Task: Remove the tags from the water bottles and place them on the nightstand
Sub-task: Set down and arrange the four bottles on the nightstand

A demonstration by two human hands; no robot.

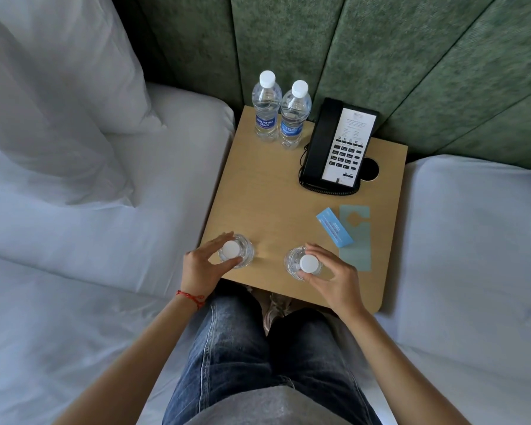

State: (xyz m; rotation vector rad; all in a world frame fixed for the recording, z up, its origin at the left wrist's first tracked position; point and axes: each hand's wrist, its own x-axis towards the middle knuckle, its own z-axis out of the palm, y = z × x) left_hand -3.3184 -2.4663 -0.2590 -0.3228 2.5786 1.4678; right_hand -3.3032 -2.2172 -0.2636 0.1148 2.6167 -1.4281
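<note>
Two clear round bottles (239, 254) | both hands gripping | wooden nightstand (258, 194)

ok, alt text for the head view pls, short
A person's left hand and right hand each grip a capped water bottle standing at the wooden nightstand's near edge. Behind stand two Aquafina bottles, a black phone and two blue paper tags.
</note>
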